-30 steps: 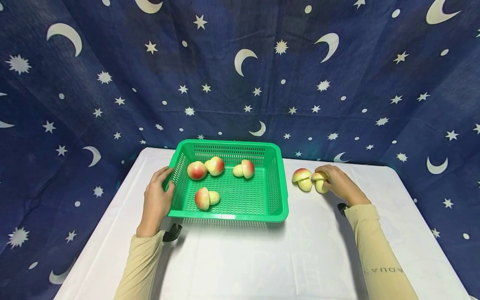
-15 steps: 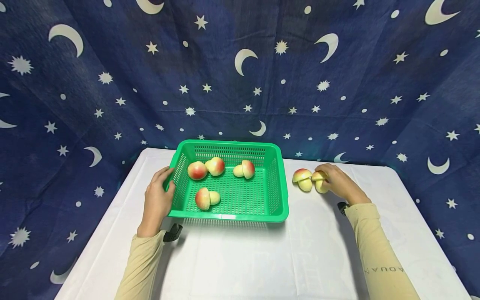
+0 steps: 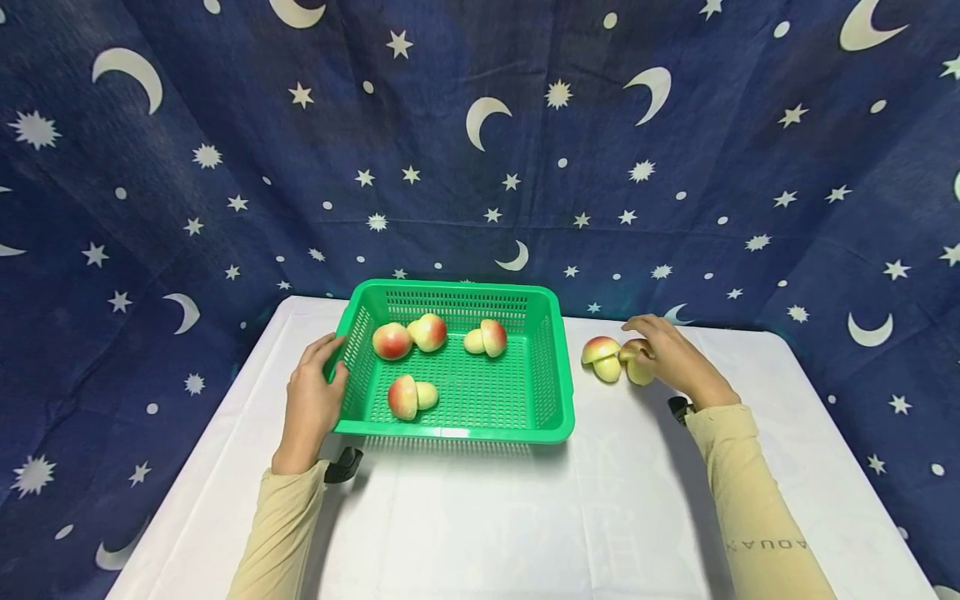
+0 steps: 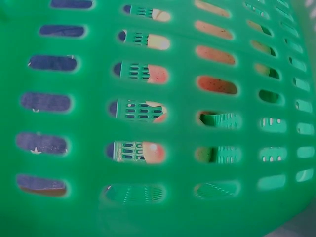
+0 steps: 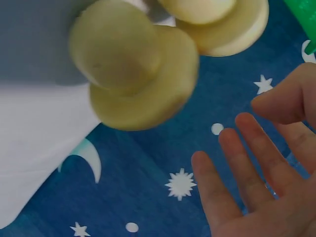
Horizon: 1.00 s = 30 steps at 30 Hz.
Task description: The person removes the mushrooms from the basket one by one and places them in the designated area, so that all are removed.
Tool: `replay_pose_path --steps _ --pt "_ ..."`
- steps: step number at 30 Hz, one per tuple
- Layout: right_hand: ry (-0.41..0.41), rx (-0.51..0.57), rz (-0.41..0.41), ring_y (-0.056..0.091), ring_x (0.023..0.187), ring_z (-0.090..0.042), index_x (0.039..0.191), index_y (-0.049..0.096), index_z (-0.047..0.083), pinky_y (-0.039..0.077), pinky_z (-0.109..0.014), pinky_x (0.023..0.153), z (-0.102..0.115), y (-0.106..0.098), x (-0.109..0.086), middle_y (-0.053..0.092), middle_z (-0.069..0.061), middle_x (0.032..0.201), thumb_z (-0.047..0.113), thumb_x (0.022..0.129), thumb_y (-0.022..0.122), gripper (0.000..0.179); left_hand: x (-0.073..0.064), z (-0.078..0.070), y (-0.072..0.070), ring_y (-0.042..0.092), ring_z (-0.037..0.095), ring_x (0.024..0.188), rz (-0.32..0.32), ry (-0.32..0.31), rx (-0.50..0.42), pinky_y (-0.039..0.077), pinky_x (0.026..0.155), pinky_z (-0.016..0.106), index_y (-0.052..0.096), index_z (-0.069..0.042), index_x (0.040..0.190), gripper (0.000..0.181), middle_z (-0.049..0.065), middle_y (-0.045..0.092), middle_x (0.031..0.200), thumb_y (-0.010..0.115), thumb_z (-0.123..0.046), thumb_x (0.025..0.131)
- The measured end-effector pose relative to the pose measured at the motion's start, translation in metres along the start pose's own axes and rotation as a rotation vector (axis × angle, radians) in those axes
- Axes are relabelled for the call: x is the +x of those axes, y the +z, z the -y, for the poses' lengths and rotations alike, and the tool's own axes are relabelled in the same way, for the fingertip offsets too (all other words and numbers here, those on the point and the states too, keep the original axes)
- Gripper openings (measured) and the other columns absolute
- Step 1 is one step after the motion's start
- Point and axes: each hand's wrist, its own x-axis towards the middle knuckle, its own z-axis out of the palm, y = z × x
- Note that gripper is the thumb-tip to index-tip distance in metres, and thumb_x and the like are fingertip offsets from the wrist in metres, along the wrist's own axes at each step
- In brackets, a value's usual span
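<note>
My left hand (image 3: 313,402) rests against the left rim of a green plastic basket (image 3: 480,435), thumb and fingers spread apart along it. Through the slots of the basket wall (image 4: 177,118) in the left wrist view, red and yellow patches show; that hand is out of this view. My right hand (image 3: 678,360) hovers beside a toy mushroom (image 3: 639,372) with a red-yellow cap and pale stem. In the right wrist view the right hand (image 5: 256,173) has its fingers spread, apart from the near mushroom (image 5: 143,74). A second mushroom (image 3: 602,358) lies just left of it.
Inside the basket lie several similar mushrooms, one at the front (image 3: 411,397) and one at the back right (image 3: 487,337). A white cloth (image 3: 480,525) covers the table. Behind it hangs a dark blue curtain (image 3: 420,108) with moons and stars.
My right hand has let go of the right-hand mushroom, its fingers opening and lifting slightly. The mushroom stays in place on the table. My left hand and the basket have not moved.
</note>
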Motion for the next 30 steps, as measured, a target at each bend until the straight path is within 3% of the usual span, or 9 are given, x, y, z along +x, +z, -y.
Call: replay_pose_path --steps 9,19,30 --pt "-0.059 -0.006 -0.046 0.047 0.124 -0.044 0.126 0.058 -0.007 0.039 -0.059 0.103 0.018 -0.003 0.006 0.053 -0.025 0.131 -0.002 0.089 0.065 0.038 0.0 0.001 0.001 0.048 0.042 0.133 0.0 -0.001 0.008 0.037 0.105 0.063 0.058 -0.002 0.136 0.042 0.017 0.05 0.146 0.053 0.0 0.095" --pt "-0.083 -0.003 -0.06 0.046 0.126 -0.041 0.128 0.057 -0.005 0.046 -0.055 0.094 0.037 -0.003 0.01 0.052 -0.023 0.133 -0.006 0.089 0.058 0.038 0.0 0.002 0.0 0.047 0.041 0.134 0.005 -0.006 0.009 0.036 0.105 0.064 0.058 -0.003 0.137 0.042 0.016 0.049 0.147 0.053 -0.001 0.095" --pt "-0.141 -0.002 -0.091 0.048 0.125 -0.038 0.127 0.059 -0.002 0.041 -0.055 0.102 0.059 0.003 0.018 0.054 -0.02 0.131 -0.002 0.089 0.058 0.038 0.0 0.0 -0.001 0.047 0.041 0.134 0.01 -0.013 0.009 0.036 0.105 0.064 0.058 -0.003 0.137 0.042 0.016 0.049 0.147 0.053 -0.001 0.095"
